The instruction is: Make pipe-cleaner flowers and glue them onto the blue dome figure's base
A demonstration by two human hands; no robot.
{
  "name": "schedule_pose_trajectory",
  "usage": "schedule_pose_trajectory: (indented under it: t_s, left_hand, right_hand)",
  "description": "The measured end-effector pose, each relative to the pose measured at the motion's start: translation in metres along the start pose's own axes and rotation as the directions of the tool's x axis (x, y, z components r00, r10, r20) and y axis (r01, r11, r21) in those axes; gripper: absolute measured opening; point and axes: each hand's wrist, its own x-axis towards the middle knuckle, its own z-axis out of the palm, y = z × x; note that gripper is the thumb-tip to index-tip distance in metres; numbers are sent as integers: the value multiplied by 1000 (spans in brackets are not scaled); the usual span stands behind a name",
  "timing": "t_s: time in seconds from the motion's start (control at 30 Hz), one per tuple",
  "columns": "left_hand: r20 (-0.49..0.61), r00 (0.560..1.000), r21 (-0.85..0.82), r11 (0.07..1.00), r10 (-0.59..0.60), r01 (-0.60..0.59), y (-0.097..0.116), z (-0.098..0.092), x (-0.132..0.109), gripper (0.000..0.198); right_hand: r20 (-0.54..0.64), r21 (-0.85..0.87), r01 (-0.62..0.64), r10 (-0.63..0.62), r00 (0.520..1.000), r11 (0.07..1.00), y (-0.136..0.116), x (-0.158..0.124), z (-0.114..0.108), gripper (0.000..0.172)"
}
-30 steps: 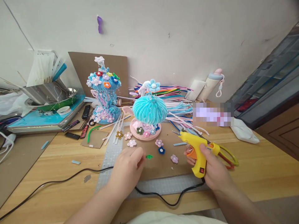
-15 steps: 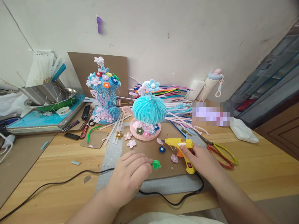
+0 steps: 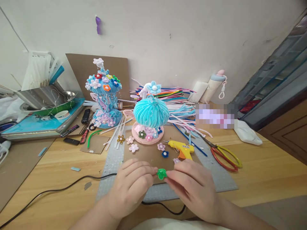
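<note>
A small green flower [image 3: 161,174] is pinched between my two hands above the cardboard. My left hand [image 3: 131,183] grips it from the left side with closed fingertips. From the right, my right hand [image 3: 195,185] holds its other edge between thumb and finger. The yellow glue gun [image 3: 181,148] lies on the cardboard just beyond my right hand, which hides its handle. Behind my hands stands a turquoise domed pipe-cleaner piece [image 3: 151,111] on a round pink base [image 3: 145,140] with flowers. A blue flower [image 3: 165,154] and a pink flower [image 3: 161,146] lie near the glue gun's nozzle.
Scissors [image 3: 226,156] with red and yellow handles lie at the right. A flower-covered blue jellyfish-like piece [image 3: 104,86] stands back left, near a metal bowl [image 3: 40,95]. Pipe cleaners [image 3: 182,110] are heaped by the wall. A black cord [image 3: 72,182] crosses the table.
My right hand has let go of the glue gun, leaving it on the cardboard, and come left to take hold of the green flower. My left hand still holds the flower.
</note>
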Motion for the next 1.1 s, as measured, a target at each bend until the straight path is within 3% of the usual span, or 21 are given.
schedule_pose_trajectory:
  t_s: [0.23, 0.53, 0.87, 1.03, 1.1]
  left_hand:
    - [-28, 1000, -41, 999, -7, 6, 2, 0, 0, 19]
    - [-102, 992, -66, 996, -70, 63, 8, 5, 6, 25]
    - [-32, 995, 0, 996, -94, 94, 6, 7, 7, 24]
    - [-119, 955, -84, 961, -272, 263, 2, 6, 6, 18]
    - [-131, 946, -151, 949, -297, 277, 0, 3, 8, 19]
  right_hand:
    - [-12, 29, 20, -20, 1000, 999, 4, -5, 11, 19]
    - [-58, 4, 68, -67, 996, 998, 0, -3, 10, 19]
    - [-90, 15, 82, -80, 993, 997, 2, -2, 7, 21]
    - [-94, 6, 113, -112, 989, 994, 3, -2, 6, 22]
    - [-93, 4, 103, -103, 990, 995, 4, -2, 6, 21]
